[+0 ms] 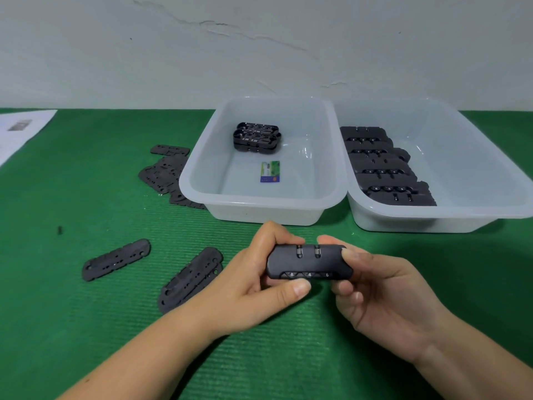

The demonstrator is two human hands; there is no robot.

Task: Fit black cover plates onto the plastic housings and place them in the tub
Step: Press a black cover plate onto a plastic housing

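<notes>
Black plastic fills your grip: from the head view, you hold one housing (310,262) just above the green mat (86,327), in front of the two tubs, its long axis running left to right across you. Its dial face is turned toward you, with three number wheels along the near lower edge and two slots along the top. Your left hand (253,287) pinches the housing's left end, thumb pressed under the near edge and fingers curled over the far side. Your right hand (383,295) grips the right end, thumb on top and fingers curled beneath. Whether a cover plate is already on its back, you cannot tell from here. On the mat to your left lie loose plates: one (116,259) alone, long axis slanting up to the right, and a small stack (191,280) just beside your left wrist, slanting the same way. A further heap of plates (163,174) lies against the left tub's outer wall. The left tub (202,174) holds two housings (256,137) stacked at its far side, long axes left to right, open sides up, and a small green card (270,171) on its floor. The right tub (490,174), touching the left one, holds a row of housings (386,166) overlapping along its left wall. A sheet of paper (23,131) lies at the mat's far left corner.
</notes>
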